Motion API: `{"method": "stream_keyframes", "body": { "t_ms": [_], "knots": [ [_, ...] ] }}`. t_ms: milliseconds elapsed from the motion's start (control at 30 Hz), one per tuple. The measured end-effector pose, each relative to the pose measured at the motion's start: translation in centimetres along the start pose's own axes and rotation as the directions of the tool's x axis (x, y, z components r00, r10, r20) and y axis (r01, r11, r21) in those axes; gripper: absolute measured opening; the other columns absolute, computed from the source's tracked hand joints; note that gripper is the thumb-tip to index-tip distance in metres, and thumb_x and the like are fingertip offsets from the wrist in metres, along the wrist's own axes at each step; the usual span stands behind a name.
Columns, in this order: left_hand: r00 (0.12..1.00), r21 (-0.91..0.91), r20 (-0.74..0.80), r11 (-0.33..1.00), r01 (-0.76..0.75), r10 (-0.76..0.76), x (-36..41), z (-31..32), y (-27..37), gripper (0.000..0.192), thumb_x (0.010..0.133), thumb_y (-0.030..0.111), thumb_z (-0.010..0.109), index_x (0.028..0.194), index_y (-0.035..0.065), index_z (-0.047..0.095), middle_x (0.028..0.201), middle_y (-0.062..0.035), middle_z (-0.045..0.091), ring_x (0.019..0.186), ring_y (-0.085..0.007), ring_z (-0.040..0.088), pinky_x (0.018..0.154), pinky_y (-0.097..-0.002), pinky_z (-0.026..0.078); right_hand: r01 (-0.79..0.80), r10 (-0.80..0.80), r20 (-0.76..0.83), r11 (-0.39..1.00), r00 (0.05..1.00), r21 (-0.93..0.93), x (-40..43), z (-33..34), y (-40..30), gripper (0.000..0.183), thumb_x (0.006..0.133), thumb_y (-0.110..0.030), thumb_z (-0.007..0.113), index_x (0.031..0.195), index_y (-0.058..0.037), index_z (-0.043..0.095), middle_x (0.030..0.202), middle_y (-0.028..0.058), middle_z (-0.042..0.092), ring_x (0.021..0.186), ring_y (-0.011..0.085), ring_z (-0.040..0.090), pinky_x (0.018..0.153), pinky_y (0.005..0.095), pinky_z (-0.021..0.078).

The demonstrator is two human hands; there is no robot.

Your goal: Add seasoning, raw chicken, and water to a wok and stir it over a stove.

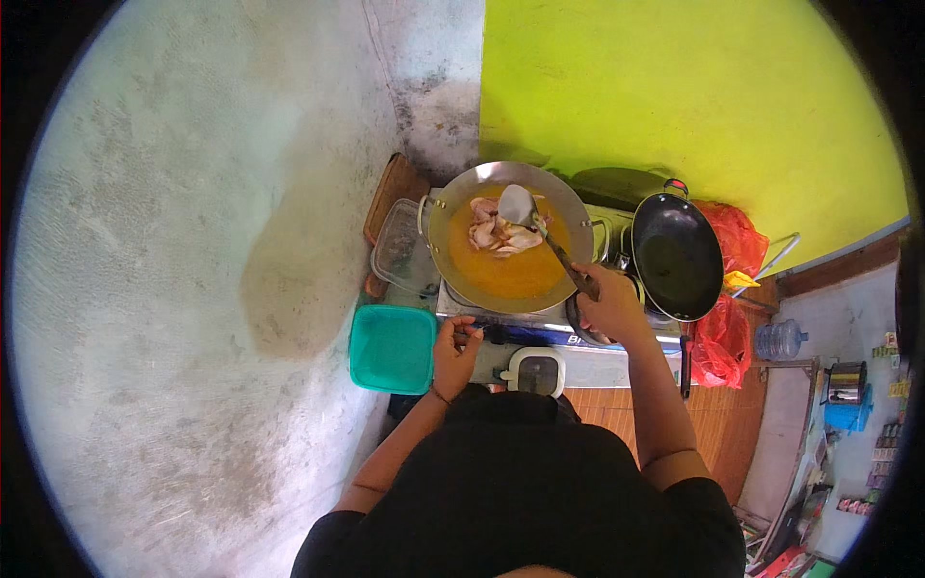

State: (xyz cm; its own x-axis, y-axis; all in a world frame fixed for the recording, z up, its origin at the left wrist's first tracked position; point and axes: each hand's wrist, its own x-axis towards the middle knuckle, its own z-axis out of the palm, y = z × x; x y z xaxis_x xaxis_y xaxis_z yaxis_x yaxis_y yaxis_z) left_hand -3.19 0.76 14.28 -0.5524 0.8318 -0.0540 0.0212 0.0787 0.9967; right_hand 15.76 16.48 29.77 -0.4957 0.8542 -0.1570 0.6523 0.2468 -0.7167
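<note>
My right hand [613, 305] grips the dark handle of a metal wok spatula [519, 208]. The spatula's blade is over pale pieces of raw-looking poultry [498, 233], which lie in orange-yellow liquid inside a large metal wok [498, 302]. The wok sits on the left side of a gas stove [531, 332]. My left hand [455, 352] holds nothing visible, its fingers bent and thumb apart, in front of the stove's left edge. Just left of it is a green plastic container [394, 349].
A black frying pan [677, 256] stands tilted at the stove's right, beside red plastic bags [725, 343]. Left of the wok lies a clear plastic container [405, 246], with a brown board [394, 191] against the wall. A white-rimmed lidded container [538, 372] is in front of the stove.
</note>
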Motion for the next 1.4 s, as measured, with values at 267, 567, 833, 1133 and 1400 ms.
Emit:
{"method": "stream_keyframes", "body": {
  "t_ms": [267, 567, 833, 1133, 1400],
  "knots": [
    [1.000, -0.030, -0.005, 1.000, 0.004, -0.004, -0.1, 0.1, 0.0, 0.025, 0.080, 0.010, 0.065, 0.103, 0.0056, 0.055, 0.083, 0.0007, 0.055, 0.066, -0.0048, 0.049, 0.056, -0.0188, 0.038, -0.213, 0.142, 0.265, 0.941, 0.954, 0.262, -2.4, -1.6, 0.9, 0.044, 0.074, -0.001, 0.053, 0.119, -0.0020, 0.053, 0.059, 0.0088, 0.057, 0.041, 0.0132, 0.053, 0.037, 0.0256, 0.0405],
    [0.999, -0.005, 0.031, 1.000, 0.019, -0.018, 0.2, 1.0, -0.5, 0.024, 0.081, 0.011, 0.065, 0.103, 0.0058, 0.055, 0.083, 0.0011, 0.054, 0.068, -0.0052, 0.049, 0.057, -0.0197, 0.040, -0.404, 0.263, 0.407, 0.860, 0.875, 0.311, -3.1, 0.9, 3.8, 0.038, 0.075, -0.003, 0.055, 0.112, 0.0023, 0.054, 0.057, 0.0058, 0.053, 0.039, 0.0121, 0.049, 0.036, 0.0253, 0.0416],
    [0.999, -0.019, 0.037, 1.000, 0.012, -0.011, 0.1, 1.4, -0.4, 0.023, 0.081, 0.011, 0.064, 0.101, 0.0058, 0.055, 0.081, 0.0013, 0.055, 0.067, -0.0050, 0.049, 0.057, -0.0193, 0.039, -0.399, 0.237, 0.426, 0.848, 0.873, 0.348, -3.4, 1.6, 4.7, 0.035, 0.078, -0.006, 0.057, 0.112, 0.0019, 0.051, 0.057, 0.0075, 0.055, 0.039, 0.0132, 0.051, 0.035, 0.0263, 0.0395],
    [0.999, -0.007, 0.042, 1.000, 0.006, -0.006, 0.0, 1.3, -0.2, 0.023, 0.081, 0.011, 0.064, 0.101, 0.0064, 0.055, 0.082, 0.0012, 0.055, 0.066, -0.0050, 0.048, 0.057, -0.0189, 0.038, -0.443, 0.274, 0.525, 0.867, 0.806, 0.227, -1.5, 1.3, 4.0, 0.042, 0.079, -0.008, 0.052, 0.118, 0.0018, 0.043, 0.058, 0.0103, 0.056, 0.037, 0.0169, 0.052, 0.031, 0.0276, 0.0403],
    [0.999, -0.009, 0.031, 1.000, 0.010, -0.009, -0.1, 1.2, 0.0, 0.023, 0.082, 0.011, 0.065, 0.102, 0.0059, 0.055, 0.081, 0.0012, 0.056, 0.067, -0.0050, 0.049, 0.055, -0.0189, 0.038, -0.444, 0.269, 0.495, 0.851, 0.826, 0.280, -0.8, 2.6, 4.9, 0.037, 0.077, -0.008, 0.057, 0.112, 0.0023, 0.050, 0.055, 0.0067, 0.053, 0.036, 0.0139, 0.048, 0.032, 0.0275, 0.0376]
  ]
}}
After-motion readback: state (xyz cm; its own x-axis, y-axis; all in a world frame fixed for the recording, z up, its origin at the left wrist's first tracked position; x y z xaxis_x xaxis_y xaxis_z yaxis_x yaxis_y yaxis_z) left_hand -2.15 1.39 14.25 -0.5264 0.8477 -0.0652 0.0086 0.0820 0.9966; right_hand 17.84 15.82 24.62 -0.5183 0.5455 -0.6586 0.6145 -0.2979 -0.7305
